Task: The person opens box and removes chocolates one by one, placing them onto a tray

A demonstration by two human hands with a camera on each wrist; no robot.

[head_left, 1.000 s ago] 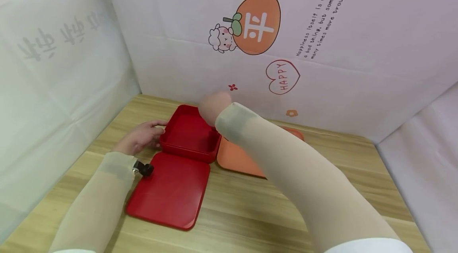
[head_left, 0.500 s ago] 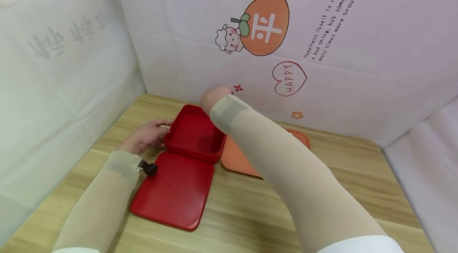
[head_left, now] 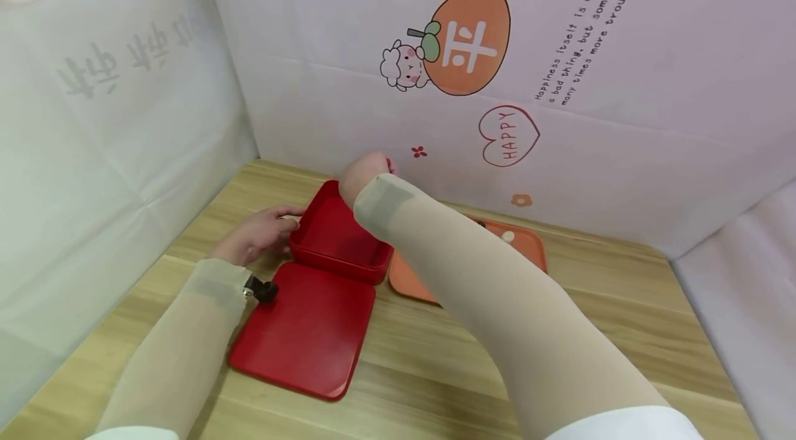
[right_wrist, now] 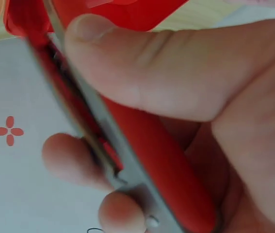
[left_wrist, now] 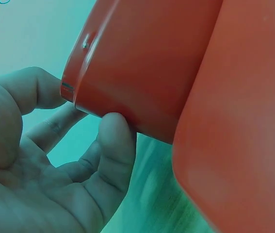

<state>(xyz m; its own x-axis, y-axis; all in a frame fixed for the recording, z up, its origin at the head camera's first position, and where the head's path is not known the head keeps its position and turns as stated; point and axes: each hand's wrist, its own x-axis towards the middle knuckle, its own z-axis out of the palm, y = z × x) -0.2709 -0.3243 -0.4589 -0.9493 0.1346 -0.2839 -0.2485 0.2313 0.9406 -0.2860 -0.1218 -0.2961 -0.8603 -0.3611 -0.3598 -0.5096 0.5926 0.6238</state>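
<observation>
A shallow red box (head_left: 336, 233) lies open on the table, with a flat red lid (head_left: 305, 329) lying against its near side. My left hand (head_left: 264, 229) holds the box's left side; in the left wrist view its fingertips touch the rim and side wall (left_wrist: 137, 68). Over the box's back right part is my right hand (head_left: 361, 174), mostly turned away in the head view. The right wrist view shows it gripping a hinged red and grey metal tool (right_wrist: 142, 141), thumb on the red side and fingers on the other. The tool's exact kind is unclear.
An orange tray (head_left: 417, 284) stands right of the box, partly hidden under my right forearm. On it a small cream-coloured piece (head_left: 508, 237) shows. White printed sheets (head_left: 336, 32) rise behind the wooden table (head_left: 435, 371) and at its sides.
My right hand has shifted left over the box, uncovering a little more of the orange tray. The head view has turned slightly. My left hand stays at the box's side.
</observation>
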